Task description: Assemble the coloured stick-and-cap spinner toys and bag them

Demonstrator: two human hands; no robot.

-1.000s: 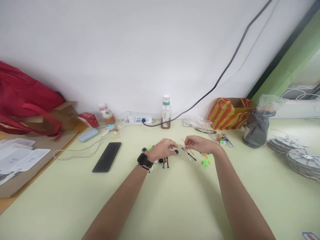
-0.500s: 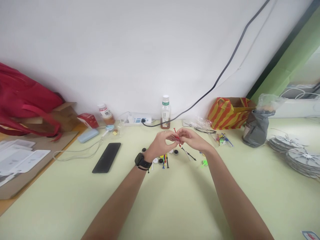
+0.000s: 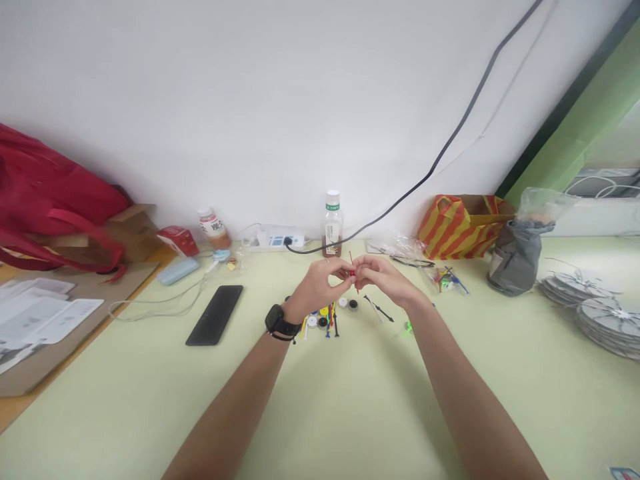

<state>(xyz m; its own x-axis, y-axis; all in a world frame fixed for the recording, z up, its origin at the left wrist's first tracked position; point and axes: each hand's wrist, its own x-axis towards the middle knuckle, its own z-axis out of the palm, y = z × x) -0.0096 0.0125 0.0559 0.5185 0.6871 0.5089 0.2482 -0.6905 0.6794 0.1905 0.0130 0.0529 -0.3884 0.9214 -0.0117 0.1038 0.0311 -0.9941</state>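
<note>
Both hands meet above the table around a small red plastic piece (image 3: 353,273) with thin red rods sticking out above and below. My left hand (image 3: 321,283), with a black watch at the wrist, pinches it from the left. From the right, the fingertips of my right hand (image 3: 379,277) close on it too; they hide much of its shape. Below the hands lie loose colored sticks (image 3: 331,321), white and black round discs (image 3: 353,305), and a black stick beside a white one (image 3: 383,311). A bright green piece (image 3: 409,327) is partly hidden by my right forearm.
A black phone (image 3: 215,315) lies to the left. Behind stand a tea bottle (image 3: 333,227) and a power strip (image 3: 275,239) with a black cable. Rightward are a striped bag (image 3: 453,230), a grey bag (image 3: 517,260), a bag of colored pieces (image 3: 447,280) and stacked grey discs (image 3: 607,323).
The red piece has turned slightly between my fingers, its lower rod now more upright. My left hand has shifted a little left; the view moved slightly.
</note>
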